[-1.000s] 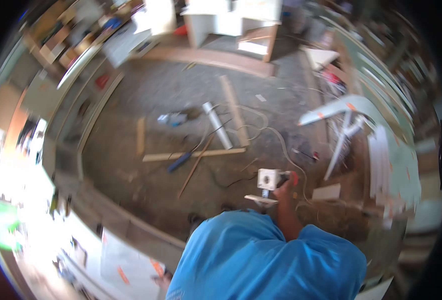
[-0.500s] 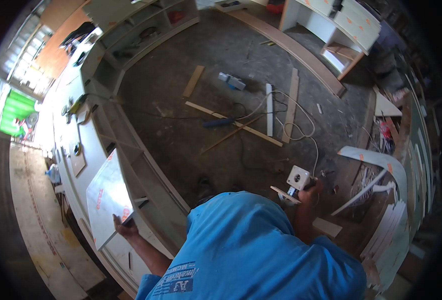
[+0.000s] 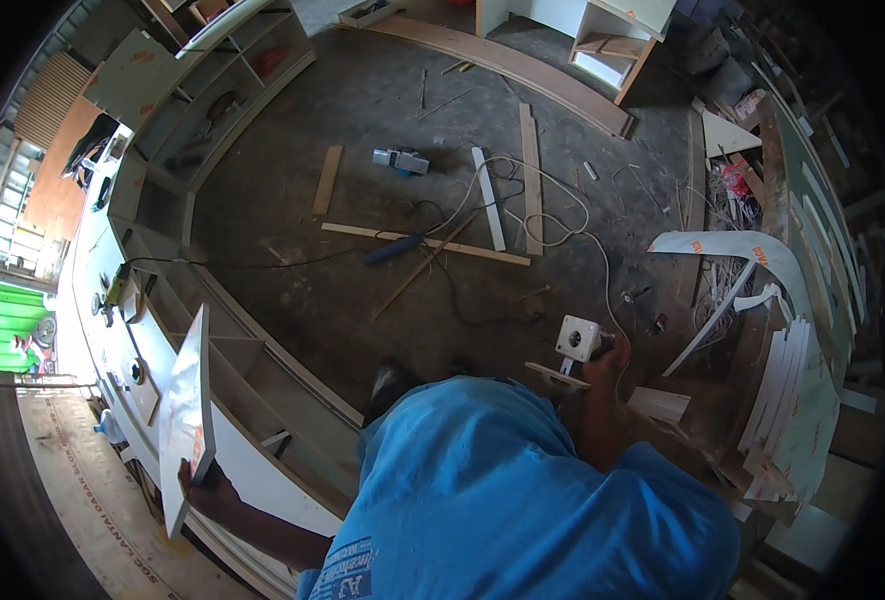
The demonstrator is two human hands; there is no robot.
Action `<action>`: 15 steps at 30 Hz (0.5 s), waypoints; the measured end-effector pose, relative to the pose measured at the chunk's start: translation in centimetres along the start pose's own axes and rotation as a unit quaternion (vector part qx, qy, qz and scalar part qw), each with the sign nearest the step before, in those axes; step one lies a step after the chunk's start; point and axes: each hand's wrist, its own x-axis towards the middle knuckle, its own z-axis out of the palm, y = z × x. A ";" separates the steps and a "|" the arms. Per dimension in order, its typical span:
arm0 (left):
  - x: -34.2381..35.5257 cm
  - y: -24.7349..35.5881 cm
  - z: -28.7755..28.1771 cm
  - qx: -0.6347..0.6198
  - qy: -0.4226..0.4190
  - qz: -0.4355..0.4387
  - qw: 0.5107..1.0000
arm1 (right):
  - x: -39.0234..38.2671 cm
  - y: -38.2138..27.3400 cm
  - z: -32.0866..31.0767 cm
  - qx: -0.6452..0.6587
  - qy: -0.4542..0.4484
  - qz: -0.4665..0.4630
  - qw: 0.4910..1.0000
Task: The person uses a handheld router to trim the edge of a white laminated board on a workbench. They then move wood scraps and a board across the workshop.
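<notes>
My left hand [image 3: 209, 492] grips the lower edge of a white board [image 3: 187, 415], which stands tilted above a long cabinet frame [image 3: 248, 365] on the left. At the lower right, my right hand [image 3: 604, 362] is closed around a corded device, a white box [image 3: 578, 338] with a round dark hole. A flat tan plate [image 3: 557, 377] sits below the box, joined by a short metal part. From my right hand a pale cable [image 3: 608, 270] loops across the floor. The device's exact kind does not show clearly, and my right fingers are partly hidden.
On the floor lie several wooden strips [image 3: 428, 243], a grey-blue power tool [image 3: 401, 160] and a dark blue tool [image 3: 393, 249]. White offcuts and a curved sheet [image 3: 733, 244] pile up at right. A white cabinet [image 3: 603, 45] stands at the far right.
The white board in my left hand has turned more edge-on and moved left and slightly down. My right hand still holds the boxy device. The whole view has shifted and turned.
</notes>
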 end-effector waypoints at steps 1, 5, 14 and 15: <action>-2.8 0.1 3.8 0.369 -0.093 0.173 0.909 | 0.0 -0.6 -0.5 -0.002 0.005 -0.006 1.000; -5.5 2.5 9.5 0.538 -0.090 0.383 0.746 | -0.9 0.5 1.6 -0.016 0.039 -0.032 0.999; -2.0 -5.3 29.6 0.035 -0.211 -0.253 0.943 | -1.0 0.8 4.0 0.064 0.178 -0.066 0.980; -2.1 -7.2 32.5 0.056 -0.220 -0.258 0.939 | -1.0 0.8 4.5 0.060 0.220 -0.085 0.970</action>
